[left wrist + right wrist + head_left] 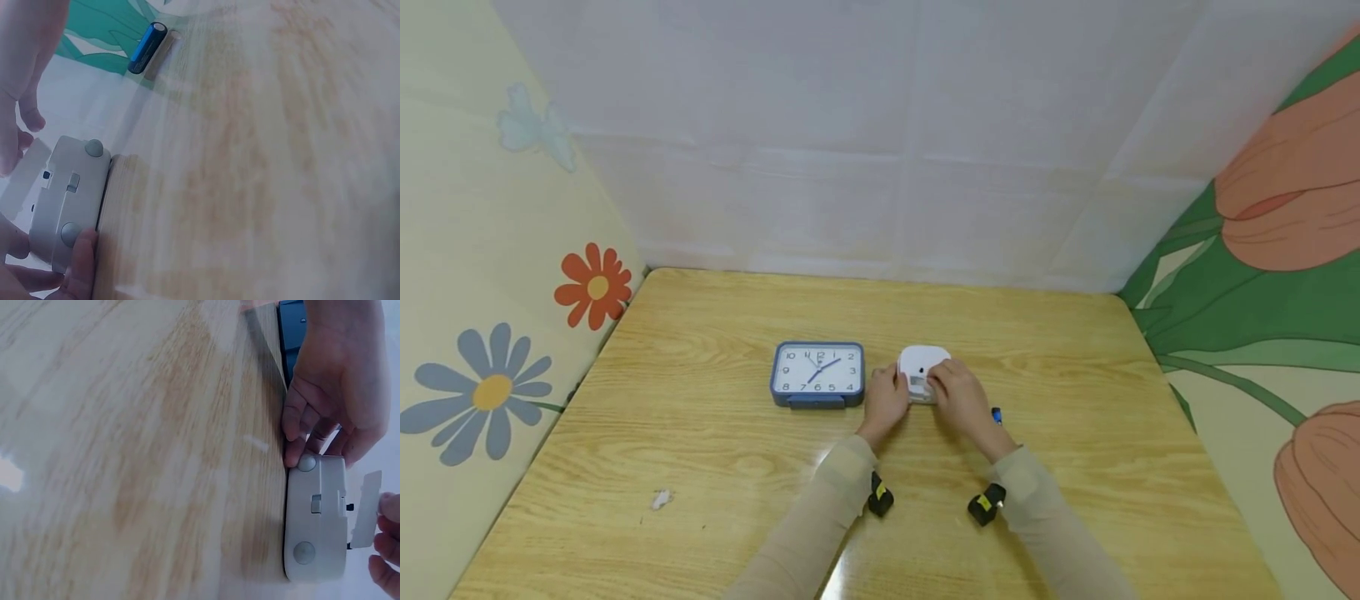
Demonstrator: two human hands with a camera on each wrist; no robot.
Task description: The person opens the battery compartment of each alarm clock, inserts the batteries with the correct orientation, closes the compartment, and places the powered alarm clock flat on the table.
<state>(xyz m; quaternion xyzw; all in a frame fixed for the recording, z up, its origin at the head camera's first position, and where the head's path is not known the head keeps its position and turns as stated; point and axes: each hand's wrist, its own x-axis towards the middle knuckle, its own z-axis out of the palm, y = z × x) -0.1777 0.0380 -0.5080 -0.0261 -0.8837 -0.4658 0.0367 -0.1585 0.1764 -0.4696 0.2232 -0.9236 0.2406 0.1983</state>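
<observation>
A small white device with rounded corners lies on the table, its back with a small recess facing up. My left hand grips its left side, fingertips low by a round grey foot in the right wrist view. Above the device, my right hand pinches a thin white cover between thumb and fingers. That cover is tilted and apart from the back, with small dark pegs showing beneath it. A blue and black battery lies on the table beyond the device, partly hidden by the right wrist in the head view.
A blue alarm clock with a white dial stands left of my left hand. Near the table's front left lies a white scrap. The wooden table ends at a white cloth behind, with flower-print panels at both sides.
</observation>
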